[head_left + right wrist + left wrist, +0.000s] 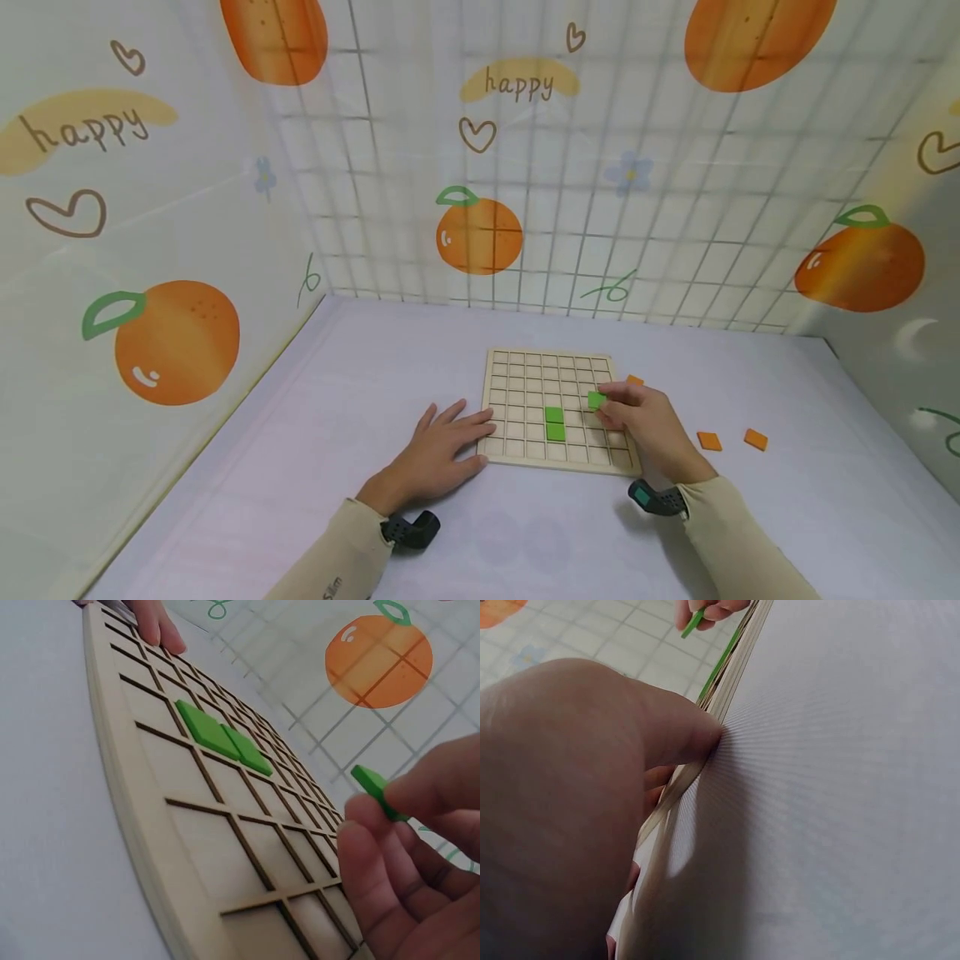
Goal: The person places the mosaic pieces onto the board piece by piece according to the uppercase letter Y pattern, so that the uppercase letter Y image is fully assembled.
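A wooden grid board lies flat on the table, and two green square tiles sit in adjoining cells of it. My right hand pinches another green tile between thumb and fingers, held above the board's right part. In the right wrist view that tile is tilted and apart from the grid. My left hand lies with spread fingers at the board's left edge, fingertips touching its rim. The left wrist view shows the left thumb against the board's side.
Two orange tiles, one nearer and one farther right, lie on the table right of the board. Another orange tile shows partly behind the right hand. Printed curtains surround the table at the back and sides.
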`<action>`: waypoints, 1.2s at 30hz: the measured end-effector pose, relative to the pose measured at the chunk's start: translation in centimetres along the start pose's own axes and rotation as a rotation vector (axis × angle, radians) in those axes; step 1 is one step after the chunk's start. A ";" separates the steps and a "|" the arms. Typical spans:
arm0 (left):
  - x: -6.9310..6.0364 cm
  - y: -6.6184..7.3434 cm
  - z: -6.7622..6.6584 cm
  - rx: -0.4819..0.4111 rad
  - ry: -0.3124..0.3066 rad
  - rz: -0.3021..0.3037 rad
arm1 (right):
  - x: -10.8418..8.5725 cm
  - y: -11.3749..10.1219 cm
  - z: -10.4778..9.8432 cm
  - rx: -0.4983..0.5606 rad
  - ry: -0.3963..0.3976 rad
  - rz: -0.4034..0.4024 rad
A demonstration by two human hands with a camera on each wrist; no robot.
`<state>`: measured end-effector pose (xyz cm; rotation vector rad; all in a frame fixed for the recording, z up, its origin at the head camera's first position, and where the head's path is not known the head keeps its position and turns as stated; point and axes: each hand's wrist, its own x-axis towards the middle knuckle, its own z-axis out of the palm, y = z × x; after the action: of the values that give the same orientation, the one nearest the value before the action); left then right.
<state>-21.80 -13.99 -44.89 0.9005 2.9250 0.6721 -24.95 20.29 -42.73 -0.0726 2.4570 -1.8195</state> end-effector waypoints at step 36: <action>-0.1 0.0 0.1 0.006 0.008 0.007 | 2.6 -0.6 2.7 -0.041 -0.047 -0.043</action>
<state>-21.76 -14.01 -45.01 0.9114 2.9336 0.6696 -27.27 17.30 -43.03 -0.1710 2.4795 -1.7630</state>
